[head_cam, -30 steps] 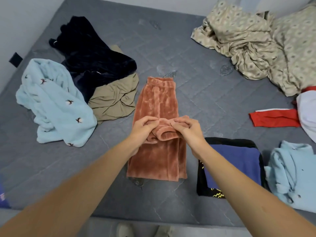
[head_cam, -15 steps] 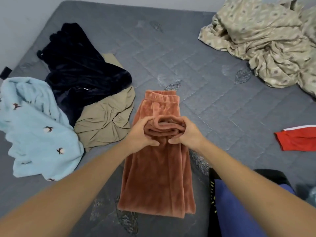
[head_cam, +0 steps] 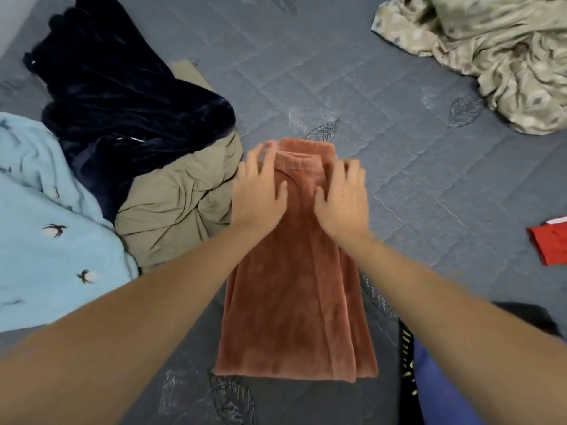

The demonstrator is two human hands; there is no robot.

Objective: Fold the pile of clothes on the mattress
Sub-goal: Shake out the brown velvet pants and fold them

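Note:
Rust-orange velvet trousers (head_cam: 294, 317) lie folded in half lengthwise and doubled over on the grey mattress (head_cam: 368, 87), cuffs laid on the waistband at the far end. My left hand (head_cam: 260, 191) lies flat on the left of the fold's far end, fingers straight. My right hand (head_cam: 343, 197) presses flat on the right of it. To the left sits the unfolded pile: a dark navy velvet garment (head_cam: 122, 96), a khaki garment (head_cam: 181, 204) and a light blue fleece with bird marks (head_cam: 49, 216).
A crumpled beige patterned sheet (head_cam: 497, 53) fills the far right corner. A red garment (head_cam: 549, 243) lies at the right edge. A folded blue and black garment (head_cam: 460, 391) sits at the near right, beside my right forearm.
Both hands carried the trouser cuffs away from me onto the waistband, then let go and flattened on the cloth. The camera moved closer and lower.

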